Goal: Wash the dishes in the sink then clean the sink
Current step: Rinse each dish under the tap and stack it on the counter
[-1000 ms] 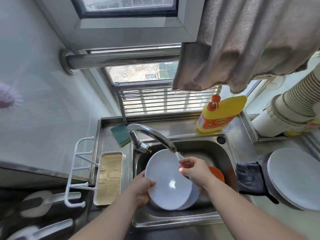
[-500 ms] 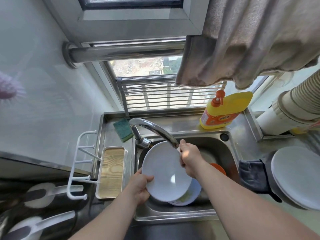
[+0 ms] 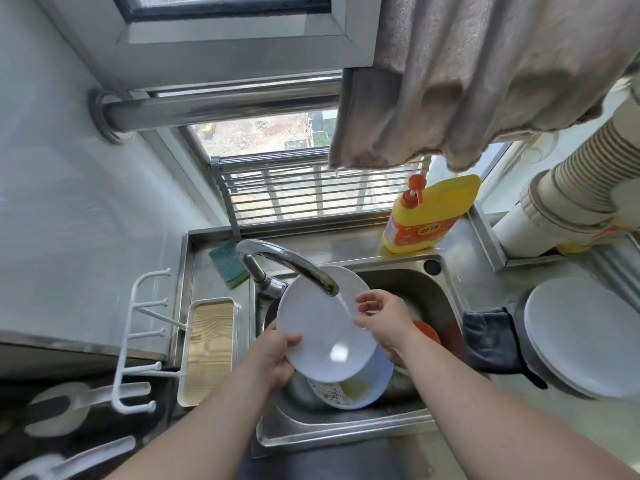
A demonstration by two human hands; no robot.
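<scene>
Plate tilted under the tap, right hand at its far rim

Forearms come in from the near edge and meet over the sink (image 3: 346, 434). Nearest is the left hand (image 3: 273, 358), fingers and thumb curled round the lower left rim of the white plate (image 3: 322, 334), which it holds tilted with its face up toward the camera. The plate spans from that grip up and right to the spout, so its held edge is low and near, its free edge high and far. The right hand (image 3: 384, 322) is at the plate's right rim, fingers loosely spread in the water stream (image 3: 343, 303) and gripping nothing I can make out; whether the fingertips touch the plate is unclear. It is the nearer hand for rubbing the plate's face, which lies just left of it.

Directly beneath the plate sits a soiled bowl (image 3: 349, 389) with food residue, and beside the right wrist an orange dish (image 3: 427, 332) shows, so lowering the plate would meet these. The tap (image 3: 287, 261) arches over the plate's upper edge and limits lifting.

Farther back, a green sponge (image 3: 228, 265) lies on the desk left of the tap, and a yellow detergent bottle (image 3: 429, 216) stands behind the sink. To the right, a dark cloth (image 3: 488, 341) hangs at the sink's edge, with a white lid or plate (image 3: 585, 334) beyond.
</scene>
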